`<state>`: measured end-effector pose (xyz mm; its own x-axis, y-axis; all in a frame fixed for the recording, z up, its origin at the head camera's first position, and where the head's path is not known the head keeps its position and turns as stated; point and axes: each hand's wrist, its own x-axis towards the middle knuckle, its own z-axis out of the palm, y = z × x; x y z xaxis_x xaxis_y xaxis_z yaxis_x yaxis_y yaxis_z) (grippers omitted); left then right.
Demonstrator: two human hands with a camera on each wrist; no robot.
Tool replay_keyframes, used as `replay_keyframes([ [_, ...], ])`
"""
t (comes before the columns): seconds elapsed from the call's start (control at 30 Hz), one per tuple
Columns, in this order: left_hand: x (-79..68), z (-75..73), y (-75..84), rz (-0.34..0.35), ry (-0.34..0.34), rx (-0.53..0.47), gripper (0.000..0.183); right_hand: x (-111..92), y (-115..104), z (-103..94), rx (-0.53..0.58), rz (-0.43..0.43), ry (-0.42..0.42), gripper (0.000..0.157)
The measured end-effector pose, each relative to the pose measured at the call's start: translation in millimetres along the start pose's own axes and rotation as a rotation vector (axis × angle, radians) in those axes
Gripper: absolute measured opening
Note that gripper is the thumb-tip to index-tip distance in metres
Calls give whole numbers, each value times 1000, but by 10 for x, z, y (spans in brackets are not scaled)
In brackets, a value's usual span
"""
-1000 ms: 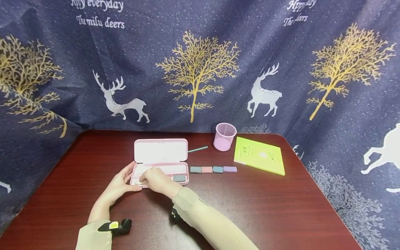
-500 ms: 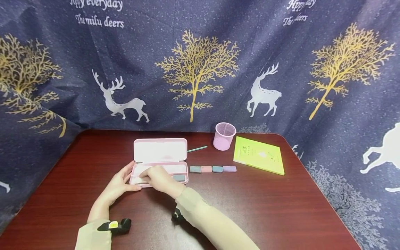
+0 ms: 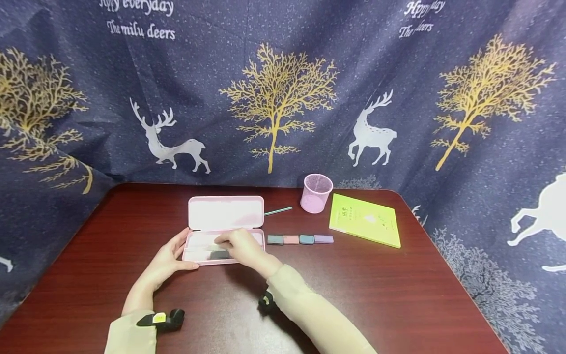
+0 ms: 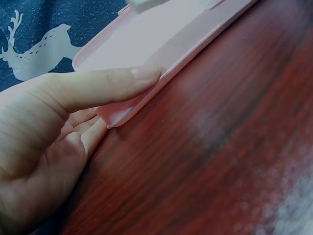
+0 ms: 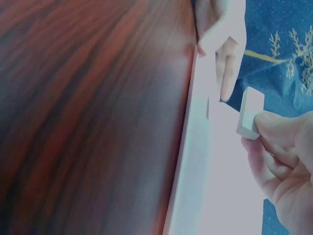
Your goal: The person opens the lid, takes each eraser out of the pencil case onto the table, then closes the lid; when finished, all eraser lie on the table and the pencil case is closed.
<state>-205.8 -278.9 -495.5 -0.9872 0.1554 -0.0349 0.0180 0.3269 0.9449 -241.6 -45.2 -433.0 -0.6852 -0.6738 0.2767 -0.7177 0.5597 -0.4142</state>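
We note right hand (image 3: 242,249) shifted toward 3 o'clock, pinching block (image 5: 251,111), lifted clear. Left hand (image 3: 164,264) grips box (image 3: 199,239) at 9 o'clock.

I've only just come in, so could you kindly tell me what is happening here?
A person's left hand grips an open pink case, while the right hand pinches a pale block above it. A dark block lies inside, and four more blocks sit in a row on the table beside the case.
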Motion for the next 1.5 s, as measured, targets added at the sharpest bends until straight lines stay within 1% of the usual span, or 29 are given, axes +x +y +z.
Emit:
replay_keyframes([
  [0.13, 16, -12, 0, -16, 4, 8, 111, -62, 104, -85, 12, 23, 22, 15],
  [0.37, 25, -20, 9, -8, 4, 22, 110, -173, 332, -206, 24, 65, 57, 15],
  [0.67, -5, -43, 7, -18, 6, 32, 111, -348, 681, -349, 12, 74, 101, 14],
  [0.9, -6, -25, 19, -24, 1, 35, 111, -487, 850, -503, 14, 95, 120, 11],
  [1.03, -6, -18, 23, -20, 2, 31, 111, -559, 919, -557, 26, 105, 95, 11],
  [1.3, -4, -7, 26, -12, -1, 26, 111, -669, 1045, -581, 26, 153, 0, 13],
  [1.5, 1, -7, 17, -7, -1, 18, 111, -706, 1067, -586, 28, 129, -73, 13],
])
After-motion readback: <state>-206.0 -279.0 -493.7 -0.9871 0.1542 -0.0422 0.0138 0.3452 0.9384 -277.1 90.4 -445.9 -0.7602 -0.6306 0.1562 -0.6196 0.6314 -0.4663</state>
